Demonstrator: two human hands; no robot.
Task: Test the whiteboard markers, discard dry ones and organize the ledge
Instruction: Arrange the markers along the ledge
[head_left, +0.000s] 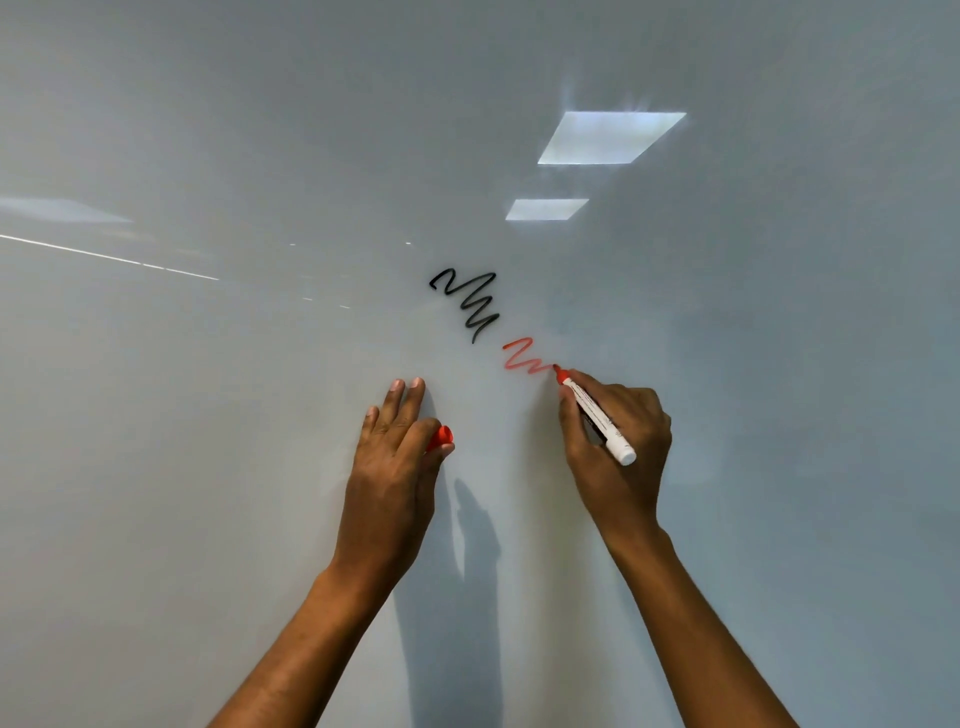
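Office or classroom, glossy whiteboard (260, 467), reflected ceiling light panels (608, 137)

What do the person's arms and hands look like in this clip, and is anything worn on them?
Both forearms are bare right down to the frame's lower edge, with no sleeves in sight. The left hand and the right hand wear no gloves. No watch, bracelet or ring shows on either wrist or on the fingers that can be seen. The fingernails on the left hand are short and unpainted.

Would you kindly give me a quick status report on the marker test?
Right hand grips red marker, tip on whiteboard, red squiggle laid. Left hand pinches red cap. Black squiggle alongside. Nothing obstructing.
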